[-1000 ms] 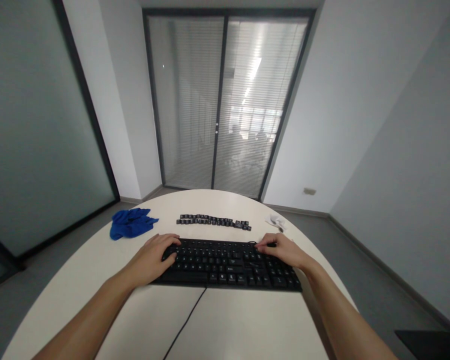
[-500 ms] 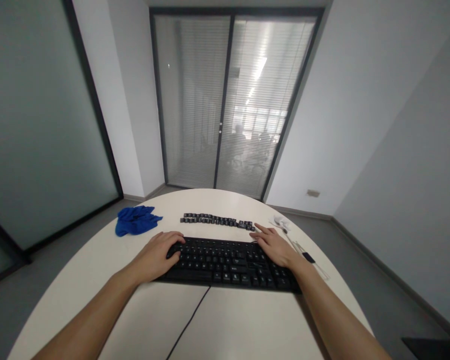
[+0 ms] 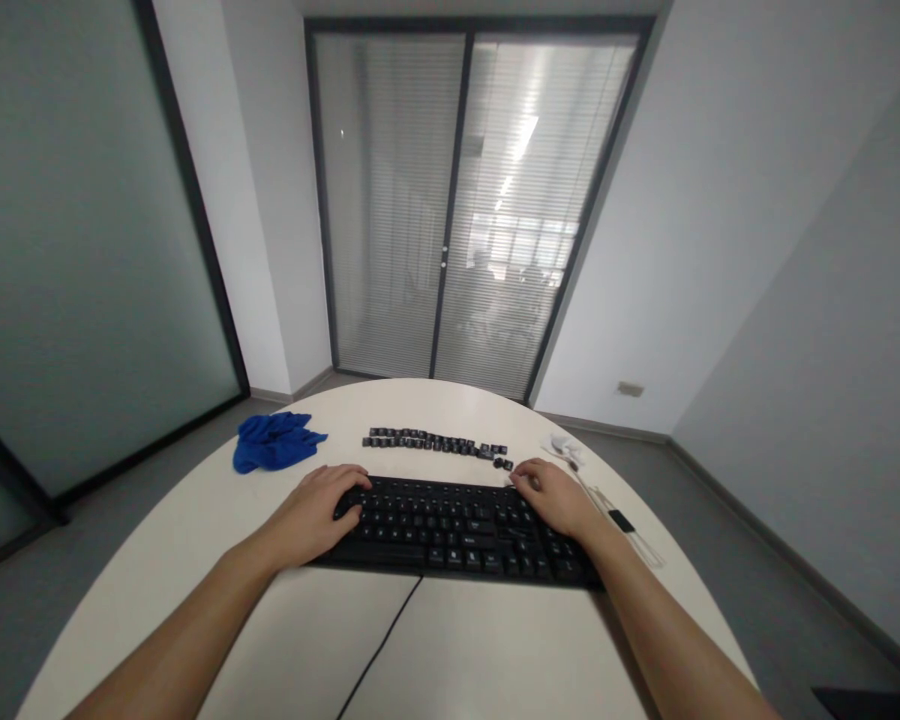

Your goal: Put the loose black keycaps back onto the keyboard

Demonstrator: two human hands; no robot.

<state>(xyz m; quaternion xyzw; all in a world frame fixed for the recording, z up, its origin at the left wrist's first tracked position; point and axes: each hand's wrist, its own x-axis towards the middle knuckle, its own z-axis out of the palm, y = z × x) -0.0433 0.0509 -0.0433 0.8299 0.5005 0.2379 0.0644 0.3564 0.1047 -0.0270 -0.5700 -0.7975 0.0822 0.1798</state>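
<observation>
- the long black plastic keyboard [image 3: 442, 510] lies flat across the middle of the pale, smooth, curved-edged tabletop [image 3: 532, 640], between the person's two forearms.
- the left hand [image 3: 316, 512] rests over its left end, thumb on the nearer keys and fingers by the far edge, its grip spread wide rather than pinched; i judge that light, even pressure there serves well, since a hard board on a smooth surface could slide.
- the right hand [image 3: 557, 497] curls at the keyboard's far edge, toward the right, its grip narrow; from here i cannot tell whether anything sits between the fingertips.
- this spot suits fingertip work, in my judgement: take a small piece by its sides, keep it level, and keep the wrist light over the keys beneath.
- just beside those fingertips lie two small, dark, loose keycaps [image 3: 503, 463]; a careless knuckle could scatter them.
- farther out, two uneven rows of blocky black keycaps [image 3: 427, 441], pale-marked, run beyond the board without touching it.
- a thin black cord [image 3: 381, 643] trails from the keyboard's near edge.
- at the left sits a soft, crumpled, deep-blue cloth [image 3: 276, 442]; at the right, a crumpled white thing [image 3: 562, 448], too small to identify, and a thin pale cable with a black block [image 3: 621, 520].
</observation>
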